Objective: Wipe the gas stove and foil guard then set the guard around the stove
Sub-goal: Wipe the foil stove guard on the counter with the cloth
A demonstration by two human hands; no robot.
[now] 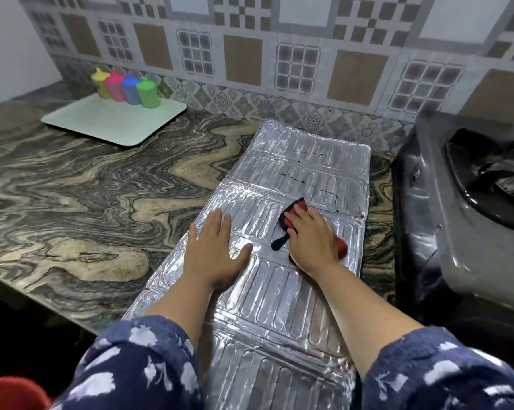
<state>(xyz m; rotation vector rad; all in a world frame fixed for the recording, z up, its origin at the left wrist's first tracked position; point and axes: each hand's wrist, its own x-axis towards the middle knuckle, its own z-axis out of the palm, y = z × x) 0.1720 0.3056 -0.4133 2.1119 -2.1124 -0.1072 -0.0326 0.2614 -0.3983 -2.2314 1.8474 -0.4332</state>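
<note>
The foil guard (pixel 279 279) was laid flat on the table (pixel 72 202) under both hands. It was steadied by the spread left hand (pixel 214 250); a red cloth (pixel 297 214) was pressed down by the right hand (pixel 311 241). Light, overlapping strokes would be advised, lest the foil be creased.

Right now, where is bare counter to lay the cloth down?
Bare marble counter lies left of the foil guard, below the white tray. The right side is crowded: only a thin strip separates the guard from the gas stove.
</note>
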